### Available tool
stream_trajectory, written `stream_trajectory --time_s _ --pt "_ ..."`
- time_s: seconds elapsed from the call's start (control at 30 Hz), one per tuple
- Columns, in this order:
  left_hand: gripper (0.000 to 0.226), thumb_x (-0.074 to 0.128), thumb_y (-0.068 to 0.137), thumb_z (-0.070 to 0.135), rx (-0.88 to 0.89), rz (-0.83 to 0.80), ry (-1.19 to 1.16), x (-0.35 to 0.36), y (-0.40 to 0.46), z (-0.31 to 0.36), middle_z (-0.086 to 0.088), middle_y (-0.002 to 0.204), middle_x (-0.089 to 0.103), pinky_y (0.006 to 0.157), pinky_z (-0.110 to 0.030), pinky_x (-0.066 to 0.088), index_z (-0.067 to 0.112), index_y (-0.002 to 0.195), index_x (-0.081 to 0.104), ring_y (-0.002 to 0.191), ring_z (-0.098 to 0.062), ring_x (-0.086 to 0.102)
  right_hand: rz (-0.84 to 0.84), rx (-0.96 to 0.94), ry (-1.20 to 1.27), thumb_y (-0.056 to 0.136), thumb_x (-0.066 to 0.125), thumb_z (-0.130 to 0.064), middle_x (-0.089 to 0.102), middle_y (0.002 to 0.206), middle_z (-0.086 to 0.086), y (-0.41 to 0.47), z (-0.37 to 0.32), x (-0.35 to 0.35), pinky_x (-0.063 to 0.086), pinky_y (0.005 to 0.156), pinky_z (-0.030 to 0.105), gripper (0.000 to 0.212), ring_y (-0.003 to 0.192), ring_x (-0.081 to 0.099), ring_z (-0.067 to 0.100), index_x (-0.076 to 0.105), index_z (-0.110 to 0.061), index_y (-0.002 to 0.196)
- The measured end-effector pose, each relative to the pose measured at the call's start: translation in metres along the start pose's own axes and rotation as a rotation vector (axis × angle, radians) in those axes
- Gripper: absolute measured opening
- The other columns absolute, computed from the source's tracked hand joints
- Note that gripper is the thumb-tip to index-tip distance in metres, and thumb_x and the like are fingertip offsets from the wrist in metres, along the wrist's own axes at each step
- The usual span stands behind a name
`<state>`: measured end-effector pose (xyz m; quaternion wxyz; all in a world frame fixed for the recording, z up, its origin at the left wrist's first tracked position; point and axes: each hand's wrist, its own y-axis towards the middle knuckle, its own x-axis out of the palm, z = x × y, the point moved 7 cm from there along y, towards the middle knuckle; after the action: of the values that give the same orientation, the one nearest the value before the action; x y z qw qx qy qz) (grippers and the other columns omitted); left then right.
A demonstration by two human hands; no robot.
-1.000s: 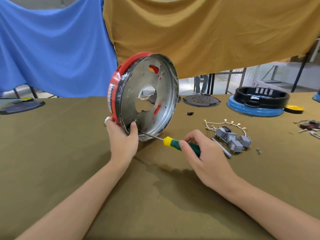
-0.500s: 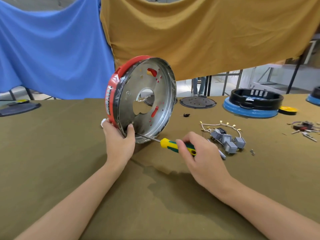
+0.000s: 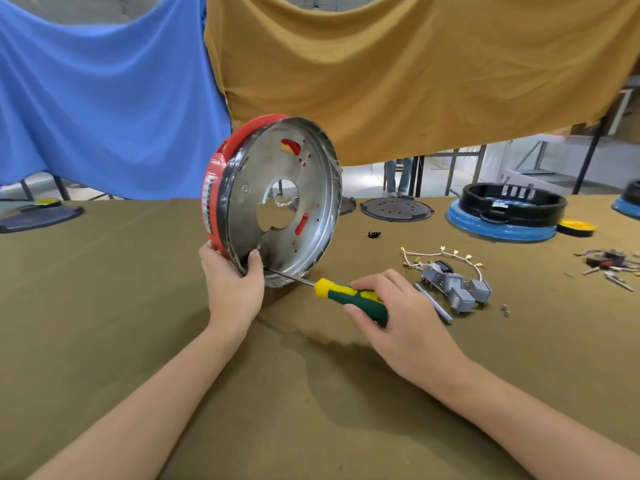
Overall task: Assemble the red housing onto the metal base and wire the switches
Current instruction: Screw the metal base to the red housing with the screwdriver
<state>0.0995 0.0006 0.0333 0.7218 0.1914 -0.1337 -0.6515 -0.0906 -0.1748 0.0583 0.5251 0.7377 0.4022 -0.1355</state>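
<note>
Two bare hands work at an olive-draped counter (image 3: pixel 104 306), where a metal base (image 3: pixel 287 202) already seated in its red housing (image 3: pixel 216 181) stands on edge, tilted, its open silver face turned to the right. The left hand (image 3: pixel 233 289) grips the lower rim of the pair, thumb hooked over the metal lip. The right hand (image 3: pixel 398 317) is curled round the green-and-yellow handle of a screwdriver (image 3: pixel 349 297), whose thin shaft reaches left to the base's lower inside edge, just beside the left thumb. Right of the screwdriver lies a cluster of grey switches (image 3: pixel 457 289) with a loop of white wires (image 3: pixel 443 256) tipped in brass terminals, near but apart from the right hand. Farther back sit a black ring on a blue disc (image 3: pixel 502 216) and a dark perforated plate (image 3: pixel 396 209). Blue and mustard cloths hang behind.
</note>
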Motion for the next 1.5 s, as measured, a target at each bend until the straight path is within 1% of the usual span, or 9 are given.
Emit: stream_trajectory --time_s 0.17,0.4,0.73,0.87,1.0,1.13,1.33,1.43,1.5 --pt "0.040 0.064 0.094 0.014 0.097 -0.048 0.019 0.004 -0.005 0.009 -0.008 0.128 0.052 0.102 -0.036 0.043 0.024 0.116 0.032 0.116 -0.018 0.053 0.046 0.055 0.025 0.099 0.054 -0.031 0.060 0.072 -0.006 0.000 0.005 -0.001 0.035 0.057 0.022 0.020 0.064 0.052 0.011 0.065 -0.014 0.098" --pt "0.047 0.064 0.095 0.016 -0.078 -0.023 -0.096 0.004 0.002 -0.009 0.003 0.124 0.056 0.094 -0.026 0.041 0.013 0.132 0.036 0.112 -0.012 0.055 -0.070 -0.057 0.064 0.084 0.069 -0.013 0.042 0.107 -0.009 0.000 -0.005 0.009 0.048 0.072 0.025 0.030 0.085 0.053 0.011 0.051 -0.020 0.108" --pt "0.034 0.063 0.095 0.014 0.088 -0.079 -0.066 0.007 -0.002 0.005 0.016 0.109 0.054 0.095 -0.029 0.044 0.021 0.115 0.035 0.109 -0.013 0.057 0.077 -0.035 -0.034 0.094 0.064 -0.027 0.057 0.070 -0.001 -0.002 -0.003 -0.002 0.041 0.055 0.033 0.021 0.059 0.050 0.016 0.057 -0.009 0.086" --pt "0.034 0.063 0.095 0.016 0.045 -0.081 -0.105 0.009 -0.001 -0.002 0.020 0.109 0.056 0.087 -0.018 0.043 0.023 0.115 0.037 0.098 0.010 0.058 0.059 0.018 0.043 0.092 0.066 -0.035 0.056 0.074 -0.006 0.000 -0.001 -0.002 0.040 0.056 0.024 0.023 0.063 0.049 0.014 0.053 -0.016 0.088" --pt "0.037 0.065 0.095 0.019 -0.096 -0.085 -0.218 0.012 0.005 -0.018 0.019 0.111 0.059 0.094 -0.024 0.044 0.023 0.122 0.040 0.105 0.001 0.059 -0.067 -0.149 -0.017 0.085 0.073 -0.020 0.048 0.104 -0.004 -0.001 -0.016 0.005 0.052 0.063 0.031 0.024 0.072 0.057 0.016 0.057 -0.014 0.101" --pt "0.039 0.065 0.095 0.020 -0.104 -0.098 -0.242 0.012 0.005 -0.020 0.021 0.113 0.061 0.095 -0.025 0.044 0.027 0.125 0.042 0.110 -0.002 0.059 0.031 -0.299 -0.127 0.082 0.078 -0.013 0.062 0.093 0.005 -0.002 -0.027 -0.002 0.052 0.059 0.029 0.019 0.068 0.059 0.017 0.069 -0.005 0.097" --pt "0.038 0.064 0.095 0.011 0.136 -0.145 -0.090 0.013 -0.006 0.008 0.020 0.113 0.056 0.094 -0.020 0.044 0.029 0.116 0.039 0.109 -0.004 0.058 0.133 -0.005 0.058 0.090 0.071 -0.019 0.066 0.078 -0.006 -0.002 -0.008 -0.006 0.048 0.061 0.025 0.003 0.068 0.061 0.011 0.071 -0.015 0.089" --pt "0.039 0.064 0.095 0.012 0.137 -0.145 -0.085 0.014 -0.006 0.009 0.023 0.111 0.056 0.089 -0.015 0.042 0.040 0.107 0.039 0.104 0.009 0.056 0.061 0.272 0.348 0.091 0.067 -0.024 0.065 0.076 -0.011 -0.001 0.017 0.000 0.050 0.063 0.025 0.004 0.069 0.064 0.011 0.068 -0.026 0.088" --pt "0.037 0.065 0.095 0.016 0.086 -0.142 -0.122 0.014 -0.004 0.002 0.023 0.111 0.058 0.085 -0.012 0.043 0.042 0.104 0.040 0.099 0.015 0.058 0.031 0.256 0.341 0.087 0.072 -0.025 0.063 0.084 -0.008 0.000 0.017 0.000 0.050 0.071 0.024 0.009 0.076 0.062 0.010 0.065 -0.026 0.091"
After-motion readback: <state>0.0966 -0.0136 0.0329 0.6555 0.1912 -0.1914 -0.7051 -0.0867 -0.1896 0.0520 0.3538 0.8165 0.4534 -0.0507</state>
